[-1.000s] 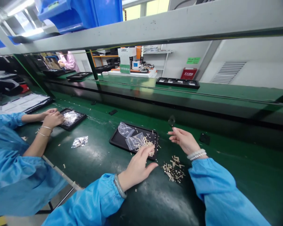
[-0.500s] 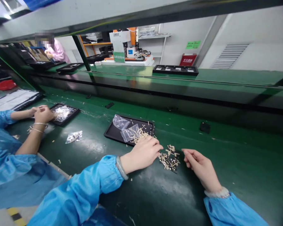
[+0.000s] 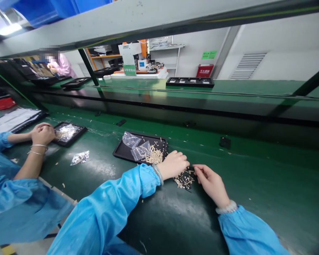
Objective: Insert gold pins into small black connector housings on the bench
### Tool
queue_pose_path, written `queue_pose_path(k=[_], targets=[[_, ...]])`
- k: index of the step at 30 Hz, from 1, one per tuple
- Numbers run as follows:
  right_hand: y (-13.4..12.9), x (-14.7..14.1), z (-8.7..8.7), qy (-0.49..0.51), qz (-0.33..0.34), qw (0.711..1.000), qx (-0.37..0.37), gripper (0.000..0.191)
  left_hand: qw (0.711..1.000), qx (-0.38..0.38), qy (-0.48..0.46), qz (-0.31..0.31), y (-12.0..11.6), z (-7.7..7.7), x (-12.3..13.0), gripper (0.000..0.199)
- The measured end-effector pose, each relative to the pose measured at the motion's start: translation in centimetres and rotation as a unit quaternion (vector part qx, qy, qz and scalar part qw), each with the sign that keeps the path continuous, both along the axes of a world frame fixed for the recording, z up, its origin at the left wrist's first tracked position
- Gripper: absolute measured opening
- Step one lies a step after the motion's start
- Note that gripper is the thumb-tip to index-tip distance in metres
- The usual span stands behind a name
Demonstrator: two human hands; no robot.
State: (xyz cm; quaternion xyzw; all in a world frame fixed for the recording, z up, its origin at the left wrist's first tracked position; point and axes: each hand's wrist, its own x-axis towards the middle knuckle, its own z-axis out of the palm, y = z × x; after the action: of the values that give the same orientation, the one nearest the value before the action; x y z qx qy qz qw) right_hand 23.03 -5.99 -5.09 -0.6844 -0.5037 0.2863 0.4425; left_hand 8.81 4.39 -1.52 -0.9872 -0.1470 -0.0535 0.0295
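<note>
My left hand [image 3: 175, 164] is over the top of a pile of small beige and black pieces [image 3: 184, 180], with its fingers curled together. Close by on the right, my right hand [image 3: 212, 183] holds thumb and forefinger pinched at the pile's edge. The two hands' fingertips nearly meet, and whatever is between them is too small to make out. Left of my left hand lies a black tray [image 3: 121, 152]. It carries loose beige pieces [image 3: 154, 156] and clear plastic bags [image 3: 140, 151].
A co-worker's hands [image 3: 42, 134] are at a second black tray [image 3: 73, 138] on the left. A small clear bag [image 3: 80, 158] lies between the trays. Flat black parts [image 3: 225, 142] rest along the back of the green bench, below an overhead beam [image 3: 175, 21].
My left hand has moved right, away from the tray's corner and over the pile, closing the gap to my right hand. The whole view has shifted slightly.
</note>
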Motion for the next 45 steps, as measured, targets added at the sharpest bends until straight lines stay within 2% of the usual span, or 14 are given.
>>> queue_pose_path(k=[4, 8, 11, 14, 18, 21, 27, 30, 32, 34, 38, 41, 43, 45], targets=[[0.2, -0.1, -0.1, -0.034, -0.004, 0.999, 0.016, 0.029, 1.000, 0.025, -0.013, -0.003, -0.8, -0.3, -0.6, 0.014], [0.2, -0.2, 0.0, -0.050, 0.005, 0.998, 0.041, 0.026, 0.999, 0.000, -0.049, 0.018, -1.1, -0.5, -1.4, 0.016], [0.1, -0.4, 0.3, -0.047, 0.017, 0.997, 0.059, 0.026, 0.993, -0.051, -0.101, 0.035, -1.4, -0.6, -1.8, 0.019], [-0.1, -0.9, 1.0, -0.038, 0.027, 0.997, 0.067, 0.029, 0.969, -0.155, -0.185, 0.053, -1.9, -0.5, -2.2, 0.018], [-0.8, -2.1, 1.9, 0.105, 0.057, 0.993, 0.002, 0.039, 0.892, -0.325, -0.304, 0.080, -3.0, 0.0, -2.9, 0.014], [-1.2, -2.8, 2.4, 0.266, 0.089, 0.959, -0.037, 0.039, 0.847, -0.392, -0.350, 0.086, -3.7, 0.3, -3.6, 0.013], [-1.6, -3.4, 3.4, 0.427, 0.121, 0.891, -0.095, 0.038, 0.845, -0.356, -0.394, 0.062, -4.4, 0.4, -4.4, 0.012], [-1.8, -3.6, 3.8, 0.452, 0.139, 0.874, -0.108, 0.037, 0.851, -0.325, -0.409, 0.047, -4.5, 0.6, -4.6, 0.012], [-1.7, -3.7, 3.7, 0.433, 0.130, 0.887, -0.093, 0.033, 0.858, -0.302, -0.413, 0.035, -4.7, 0.8, -4.8, 0.013], [-1.6, -3.4, 3.4, 0.371, 0.108, 0.920, -0.069, 0.030, 0.863, -0.281, -0.418, 0.028, -4.8, 1.0, -5.0, 0.013], [-1.2, -1.9, 2.3, 0.117, 0.106, 0.987, 0.005, 0.030, 0.871, -0.252, -0.421, 0.025, -5.0, 1.5, -5.8, 0.014], [-1.1, -1.2, 2.1, -0.020, 0.110, 0.991, 0.076, 0.027, 0.882, -0.238, -0.407, 0.011, -5.1, 1.6, -6.2, 0.015], [-1.3, -1.3, 2.5, -0.035, 0.100, 0.991, 0.076, 0.027, 0.882, -0.251, -0.398, 0.019, -5.1, 1.6, -6.3, 0.015], [-1.6, -1.9, 3.2, 0.011, 0.101, 0.994, 0.025, 0.030, 0.873, -0.288, -0.390, 0.049, -5.3, 1.4, -6.3, 0.015]])
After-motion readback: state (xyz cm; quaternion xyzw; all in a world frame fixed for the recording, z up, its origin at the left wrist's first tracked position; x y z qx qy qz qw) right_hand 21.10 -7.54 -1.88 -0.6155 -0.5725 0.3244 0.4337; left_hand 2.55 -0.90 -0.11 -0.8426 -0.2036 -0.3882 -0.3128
